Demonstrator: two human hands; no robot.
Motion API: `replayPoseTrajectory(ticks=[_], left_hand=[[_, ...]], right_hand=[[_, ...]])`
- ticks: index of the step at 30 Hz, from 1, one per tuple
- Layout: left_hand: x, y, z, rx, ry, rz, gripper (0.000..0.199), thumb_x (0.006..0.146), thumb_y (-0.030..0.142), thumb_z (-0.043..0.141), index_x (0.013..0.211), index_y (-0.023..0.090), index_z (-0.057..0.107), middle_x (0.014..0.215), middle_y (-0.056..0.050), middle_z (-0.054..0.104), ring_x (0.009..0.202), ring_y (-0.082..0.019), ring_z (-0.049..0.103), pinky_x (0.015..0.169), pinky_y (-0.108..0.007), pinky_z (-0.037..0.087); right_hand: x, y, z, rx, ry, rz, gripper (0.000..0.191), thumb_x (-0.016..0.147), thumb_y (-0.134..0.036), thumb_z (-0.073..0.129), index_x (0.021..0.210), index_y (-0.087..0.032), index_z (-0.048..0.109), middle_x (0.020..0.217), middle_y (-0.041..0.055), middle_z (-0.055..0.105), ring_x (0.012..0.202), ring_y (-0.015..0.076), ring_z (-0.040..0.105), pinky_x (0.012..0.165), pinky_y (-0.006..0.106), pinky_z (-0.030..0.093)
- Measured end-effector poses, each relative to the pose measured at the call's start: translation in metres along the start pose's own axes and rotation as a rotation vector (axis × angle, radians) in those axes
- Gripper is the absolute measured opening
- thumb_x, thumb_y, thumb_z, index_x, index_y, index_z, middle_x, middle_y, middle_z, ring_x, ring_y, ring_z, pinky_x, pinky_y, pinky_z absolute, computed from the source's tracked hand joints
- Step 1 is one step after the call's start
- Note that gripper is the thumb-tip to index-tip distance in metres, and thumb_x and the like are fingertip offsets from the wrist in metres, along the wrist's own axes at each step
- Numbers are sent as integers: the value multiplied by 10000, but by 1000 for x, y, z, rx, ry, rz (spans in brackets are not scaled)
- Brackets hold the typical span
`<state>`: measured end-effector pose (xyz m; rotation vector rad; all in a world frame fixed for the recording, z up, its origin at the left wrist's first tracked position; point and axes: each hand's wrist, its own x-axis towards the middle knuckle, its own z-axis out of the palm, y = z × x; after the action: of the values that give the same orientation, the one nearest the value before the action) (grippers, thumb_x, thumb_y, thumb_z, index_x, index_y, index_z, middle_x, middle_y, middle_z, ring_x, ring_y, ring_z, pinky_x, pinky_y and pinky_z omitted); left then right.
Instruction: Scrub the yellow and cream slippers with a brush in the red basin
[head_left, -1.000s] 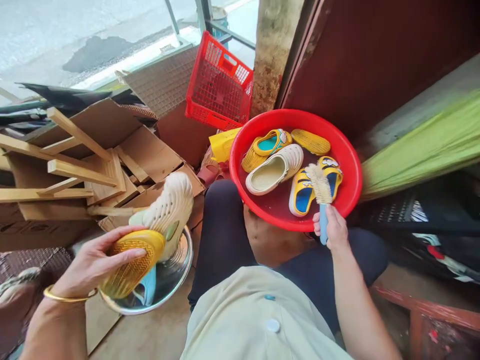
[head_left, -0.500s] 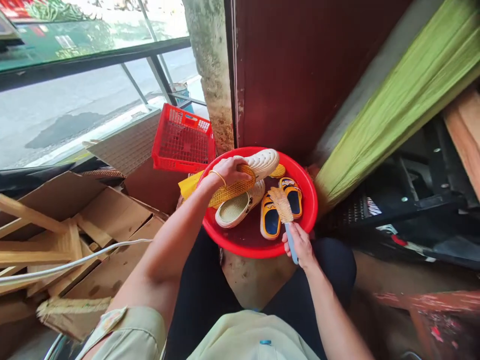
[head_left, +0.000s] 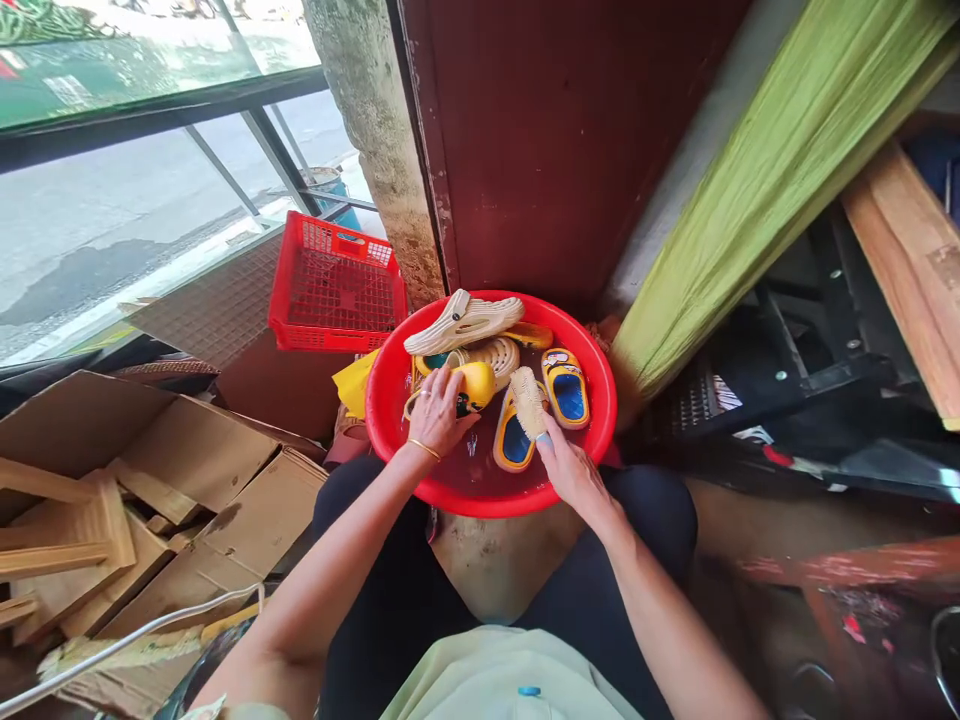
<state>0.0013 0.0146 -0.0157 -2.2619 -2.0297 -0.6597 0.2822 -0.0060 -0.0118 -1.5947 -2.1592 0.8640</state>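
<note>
My left hand (head_left: 439,408) grips a yellow clog (head_left: 477,382) with a dark patterned patch, over the left half of a red basin (head_left: 491,508). In my right hand (head_left: 566,462) is a scrubbing brush (head_left: 530,402), its bristle head over a yellow clog with a blue inside (head_left: 517,440). Another such clog (head_left: 568,390) lies to its right. A cream clog (head_left: 465,322) rests on its side at the back, and a second cream clog (head_left: 501,358) sits partly hidden behind the held one. Dark water covers the basin's bottom.
Behind the basin, to the left, stands a red plastic crate (head_left: 341,335). Cardboard (head_left: 247,510) and wooden pieces (head_left: 112,520) lie at left. A dark red panel (head_left: 570,150) rises behind, with green cloth (head_left: 750,180) hanging at right.
My left hand has turned the yellow clog over from its sole and brought it nearer. The cream clog behind lies differently. The brush has tilted and moved slightly left in view.
</note>
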Motion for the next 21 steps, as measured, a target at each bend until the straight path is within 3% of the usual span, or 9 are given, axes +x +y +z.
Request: replayPoseTrajectory(ticks=[3,7,11,14,18,21], left_hand=[[-9,13,10,49,-71,45,636,859,291,650,1454,194,449,1537,-169,453,1407,-355,398,1111,-500,399],[-2,27,12,74,-188,42,580,902,242,568,1469,214,455,1482,-148,522,1305,-341,491,1082,-506,390],[3,26,10,87,-254,-82,716,827,440,704,1465,229,456,1503,-196,470,1338,-406,441,1108,-569,311],[-1,22,11,72,-365,-186,826,784,541,733,1486,242,416,1394,-207,535,1235,-413,519,1004,-533,406],[-10,18,13,54,-456,-186,833,761,396,780,1490,237,409,1367,-193,537,1183,-371,567,964,-468,458],[-13,12,10,-37,-378,-159,678,787,270,715,1428,200,503,1394,-192,520,1171,-313,594,1009,-413,459]], right_hand=[[20,-13,-5,-334,-89,-12,583,1046,-366,331,1610,-234,262,1127,145,735,1002,279,724,847,367,540],[40,-25,0,-527,-191,18,600,1048,-351,348,1619,-217,219,1089,164,748,994,301,729,847,392,526],[38,-23,8,-565,-228,16,617,1041,-366,379,1617,-224,210,1075,178,749,954,306,738,797,376,527],[30,-21,12,-591,-274,-1,620,1031,-362,422,1612,-252,236,1048,173,752,925,308,743,777,374,527],[29,-17,10,-505,-291,1,549,1037,-360,412,1571,-245,355,1041,163,763,931,303,746,795,375,529],[25,-8,3,-332,-200,39,535,1045,-378,375,1557,-224,386,1037,129,777,924,277,753,791,343,542]])
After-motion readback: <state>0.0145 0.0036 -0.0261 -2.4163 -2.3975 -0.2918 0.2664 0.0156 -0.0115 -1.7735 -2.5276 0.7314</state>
